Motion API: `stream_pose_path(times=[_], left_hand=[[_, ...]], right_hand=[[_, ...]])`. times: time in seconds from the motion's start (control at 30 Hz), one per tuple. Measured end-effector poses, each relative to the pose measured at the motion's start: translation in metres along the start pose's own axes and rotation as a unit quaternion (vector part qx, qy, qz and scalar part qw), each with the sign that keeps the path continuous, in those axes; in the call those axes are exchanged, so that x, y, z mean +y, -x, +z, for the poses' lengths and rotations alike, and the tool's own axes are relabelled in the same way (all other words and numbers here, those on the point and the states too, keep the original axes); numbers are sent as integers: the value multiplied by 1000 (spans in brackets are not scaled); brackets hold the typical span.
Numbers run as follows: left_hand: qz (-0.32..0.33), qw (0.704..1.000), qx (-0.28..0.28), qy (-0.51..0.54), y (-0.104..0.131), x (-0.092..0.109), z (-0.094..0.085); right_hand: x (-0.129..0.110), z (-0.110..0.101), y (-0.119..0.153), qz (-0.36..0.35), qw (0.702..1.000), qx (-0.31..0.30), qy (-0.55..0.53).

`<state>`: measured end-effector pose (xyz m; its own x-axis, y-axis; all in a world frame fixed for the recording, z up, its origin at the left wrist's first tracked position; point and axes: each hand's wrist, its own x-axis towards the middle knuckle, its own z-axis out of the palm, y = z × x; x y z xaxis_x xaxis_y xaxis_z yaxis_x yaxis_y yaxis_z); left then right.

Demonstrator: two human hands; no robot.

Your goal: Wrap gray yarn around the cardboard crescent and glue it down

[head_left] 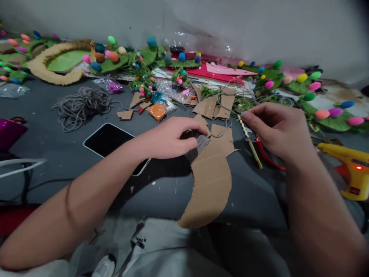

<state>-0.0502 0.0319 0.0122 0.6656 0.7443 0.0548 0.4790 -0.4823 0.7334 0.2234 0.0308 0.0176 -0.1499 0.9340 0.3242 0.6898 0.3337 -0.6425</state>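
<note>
Head view: left hand (173, 139) had its fingers curled around a grey bundle (199, 149), at the upper left edge of a curved cardboard piece (211, 184) on the counter (164, 196). Right hand (284, 129) had its fingers in a narrow pinch on the top end of a yellow twisted stick (251, 144), which slanted down. Red handle (266, 157) just beside the stick, below the right hand. Phone (108, 140) lay partly under the left forearm; grey cord pile (83, 105) behind it. Yellow glue gun (353, 169) sat far right, red light on.
</note>
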Motion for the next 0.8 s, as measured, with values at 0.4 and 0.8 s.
stream_pose_path(times=[0.4, 0.8], left_hand=[[55, 983, -67, 165, -16, -38, 4], [59, 991, -29, 120, -15, -27, 7]], right_hand=[[-6, 24, 7, -25, 963, -241, -122], [-17, 24, 11, -8, 953, -234, -193]])
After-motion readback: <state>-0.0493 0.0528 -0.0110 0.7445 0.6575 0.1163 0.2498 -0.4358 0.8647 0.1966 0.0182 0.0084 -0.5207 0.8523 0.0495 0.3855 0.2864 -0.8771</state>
